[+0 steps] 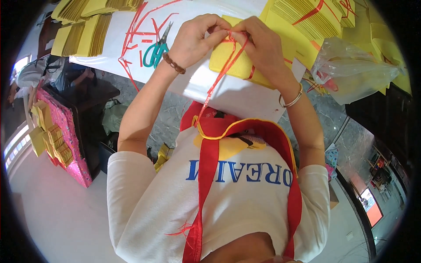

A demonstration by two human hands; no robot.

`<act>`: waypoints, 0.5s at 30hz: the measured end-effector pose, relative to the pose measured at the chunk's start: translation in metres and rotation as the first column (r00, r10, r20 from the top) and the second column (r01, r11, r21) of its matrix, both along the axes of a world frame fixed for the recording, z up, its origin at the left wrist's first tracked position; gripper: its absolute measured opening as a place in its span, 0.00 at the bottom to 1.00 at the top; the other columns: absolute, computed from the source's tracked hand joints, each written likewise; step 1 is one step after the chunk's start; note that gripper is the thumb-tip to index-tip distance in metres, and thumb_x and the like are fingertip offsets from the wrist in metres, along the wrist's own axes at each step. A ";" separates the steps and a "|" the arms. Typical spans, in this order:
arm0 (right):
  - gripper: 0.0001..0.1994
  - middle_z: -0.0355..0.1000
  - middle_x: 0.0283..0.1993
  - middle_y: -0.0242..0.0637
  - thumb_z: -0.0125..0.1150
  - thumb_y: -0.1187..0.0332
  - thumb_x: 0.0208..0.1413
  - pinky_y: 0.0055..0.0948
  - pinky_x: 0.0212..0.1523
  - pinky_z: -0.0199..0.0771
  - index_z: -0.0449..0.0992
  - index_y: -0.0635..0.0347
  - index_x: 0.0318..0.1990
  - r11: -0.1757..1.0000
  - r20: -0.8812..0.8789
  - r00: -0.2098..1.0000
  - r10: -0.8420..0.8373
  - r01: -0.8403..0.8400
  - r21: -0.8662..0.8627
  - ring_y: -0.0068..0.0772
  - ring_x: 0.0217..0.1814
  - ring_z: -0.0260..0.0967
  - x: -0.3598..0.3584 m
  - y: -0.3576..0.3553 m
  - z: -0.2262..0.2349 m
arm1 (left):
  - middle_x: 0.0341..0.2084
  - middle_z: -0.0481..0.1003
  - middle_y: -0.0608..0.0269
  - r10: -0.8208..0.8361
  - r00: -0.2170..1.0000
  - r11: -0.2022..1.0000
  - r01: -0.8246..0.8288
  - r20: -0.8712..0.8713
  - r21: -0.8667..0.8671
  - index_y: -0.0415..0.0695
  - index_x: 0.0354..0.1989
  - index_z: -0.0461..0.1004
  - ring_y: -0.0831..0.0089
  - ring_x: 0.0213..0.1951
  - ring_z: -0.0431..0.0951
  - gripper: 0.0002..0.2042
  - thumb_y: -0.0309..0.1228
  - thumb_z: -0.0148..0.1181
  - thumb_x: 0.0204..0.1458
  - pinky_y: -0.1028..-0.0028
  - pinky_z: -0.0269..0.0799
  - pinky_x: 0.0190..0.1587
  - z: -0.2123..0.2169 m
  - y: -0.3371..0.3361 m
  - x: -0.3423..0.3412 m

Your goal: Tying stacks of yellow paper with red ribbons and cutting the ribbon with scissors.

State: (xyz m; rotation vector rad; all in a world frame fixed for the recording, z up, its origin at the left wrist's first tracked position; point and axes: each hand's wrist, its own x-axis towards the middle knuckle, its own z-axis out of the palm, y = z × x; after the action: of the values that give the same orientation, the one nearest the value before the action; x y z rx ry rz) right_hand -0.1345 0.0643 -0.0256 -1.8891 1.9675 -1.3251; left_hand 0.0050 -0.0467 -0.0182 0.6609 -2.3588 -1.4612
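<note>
A yellow bundle lies at the near edge of the white-covered counter, wrapped in red ribbon. Above it the left hand and right hand meet, fingertips pinched on the ribbon; one length trails over that edge toward a red apron. Leftward lie green-handled scissors beside red scraps. Yellow stacks fill the counter's left end.

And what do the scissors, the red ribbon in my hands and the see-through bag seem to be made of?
Scissors: greyish blades, likely metal; smooth teal handles, probably plastic. Red ribbon: glossy, thin strands, so probably plastic, though fibre is possible. Clear bag: apparently plastic film, being see-through with shiny creases.
</note>
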 end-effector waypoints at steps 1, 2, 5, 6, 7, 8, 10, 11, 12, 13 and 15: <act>0.04 0.68 0.27 0.32 0.56 0.69 0.47 0.29 0.24 0.66 0.69 0.56 0.28 1.000 0.008 1.000 -0.002 0.002 0.026 0.35 0.25 0.67 0.000 -0.001 0.001 | 0.23 0.73 0.64 0.014 0.995 0.962 -0.039 -0.096 -0.269 0.40 0.31 0.73 0.78 0.25 0.69 0.08 0.31 0.55 0.47 0.79 0.65 0.29 -0.001 -0.002 -0.001; 0.04 0.68 0.27 0.32 0.56 0.69 0.47 0.29 0.24 0.66 0.69 0.56 0.28 1.000 0.003 1.000 0.002 -0.002 0.017 0.35 0.25 0.67 -0.001 -0.003 0.002 | 0.22 0.72 0.65 0.002 0.982 0.853 -0.101 -0.191 -0.512 0.40 0.30 0.73 0.78 0.24 0.69 0.07 0.31 0.55 0.46 0.79 0.65 0.28 -0.001 -0.004 -0.003; 0.04 0.68 0.27 0.33 0.57 0.69 0.47 0.29 0.25 0.66 0.69 0.56 0.28 1.000 0.040 0.999 0.006 -0.008 0.030 0.35 0.25 0.67 0.002 0.001 0.000 | 0.25 0.72 0.69 0.043 0.986 0.998 -0.049 -0.162 -0.033 0.40 0.31 0.72 0.82 0.29 0.70 0.05 0.27 0.53 0.48 0.81 0.65 0.33 -0.002 0.001 -0.004; 0.04 0.68 0.27 0.33 0.57 0.69 0.47 0.29 0.25 0.66 0.69 0.57 0.28 0.999 0.050 0.999 0.003 -0.005 0.040 0.35 0.25 0.67 0.001 0.001 0.001 | 0.27 0.72 0.71 0.057 0.988 0.975 -0.025 -0.143 0.221 0.39 0.32 0.71 0.83 0.32 0.70 0.05 0.26 0.51 0.50 0.82 0.65 0.35 -0.001 0.003 -0.005; 0.04 0.68 0.27 0.33 0.57 0.69 0.47 0.29 0.25 0.66 0.69 0.57 0.28 0.999 0.061 0.998 -0.001 -0.002 0.050 0.35 0.25 0.67 0.000 0.001 0.003 | 0.27 0.72 0.71 0.058 0.988 0.975 -0.025 -0.142 0.223 0.39 0.32 0.71 0.83 0.32 0.70 0.05 0.26 0.51 0.50 0.82 0.65 0.35 -0.001 0.005 -0.006; 0.04 0.68 0.27 0.33 0.57 0.69 0.47 0.29 0.25 0.66 0.69 0.57 0.28 0.999 0.061 0.998 -0.001 -0.002 0.052 0.35 0.25 0.67 0.001 0.001 0.003 | 0.26 0.72 0.70 0.085 0.986 0.972 -0.051 -0.141 0.230 0.39 0.32 0.71 0.83 0.32 0.71 0.05 0.26 0.51 0.49 0.82 0.66 0.36 -0.001 0.006 -0.006; 0.04 0.68 0.28 0.33 0.57 0.69 0.47 0.28 0.25 0.66 0.70 0.58 0.28 0.999 0.094 0.996 0.008 -0.012 0.046 0.35 0.25 0.67 0.000 0.000 0.003 | 0.26 0.73 0.70 0.108 0.984 0.968 -0.072 -0.139 0.241 0.39 0.33 0.71 0.83 0.33 0.71 0.05 0.26 0.52 0.49 0.82 0.66 0.37 0.005 0.007 -0.008; 0.04 0.68 0.28 0.33 0.57 0.69 0.47 0.28 0.25 0.66 0.70 0.58 0.28 0.999 0.094 0.996 0.006 -0.011 0.048 0.35 0.25 0.67 -0.001 0.001 0.004 | 0.25 0.73 0.69 0.085 0.993 0.994 -0.079 -0.086 0.074 0.40 0.33 0.72 0.82 0.32 0.72 0.05 0.26 0.51 0.49 0.81 0.66 0.36 0.011 0.008 -0.009; 0.05 0.68 0.27 0.33 0.58 0.69 0.46 0.28 0.25 0.66 0.70 0.58 0.28 0.999 0.100 0.995 0.007 -0.012 0.047 0.35 0.25 0.67 -0.002 0.002 0.005 | 0.24 0.73 0.67 0.073 0.997 0.992 -0.076 -0.029 -0.097 0.40 0.34 0.72 0.81 0.32 0.72 0.06 0.26 0.51 0.49 0.81 0.67 0.35 0.016 0.008 -0.007; 0.05 0.68 0.27 0.33 0.58 0.69 0.46 0.28 0.25 0.66 0.71 0.58 0.28 0.999 0.106 0.994 0.009 -0.014 0.047 0.35 0.26 0.68 -0.002 0.002 0.005 | 0.24 0.73 0.67 0.074 0.997 0.992 -0.076 -0.029 -0.098 0.40 0.34 0.72 0.81 0.32 0.72 0.06 0.26 0.51 0.49 0.81 0.67 0.35 0.016 0.007 -0.006; 0.05 0.69 0.26 0.32 0.59 0.68 0.45 0.28 0.25 0.66 0.72 0.58 0.27 1.000 0.068 0.998 -0.005 0.004 0.014 0.34 0.26 0.67 -0.002 0.003 0.004 | 0.24 0.74 0.63 0.021 0.998 0.908 -0.042 -0.055 -0.416 0.42 0.34 0.73 0.76 0.29 0.73 0.06 0.26 0.51 0.48 0.78 0.68 0.32 0.014 0.003 -0.006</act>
State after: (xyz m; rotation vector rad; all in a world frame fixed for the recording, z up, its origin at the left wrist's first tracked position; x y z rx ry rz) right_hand -0.1361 0.0671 -0.0215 -1.8099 1.9448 -1.3546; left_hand -0.0007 -0.0436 -0.0039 0.5368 -2.4919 -0.8962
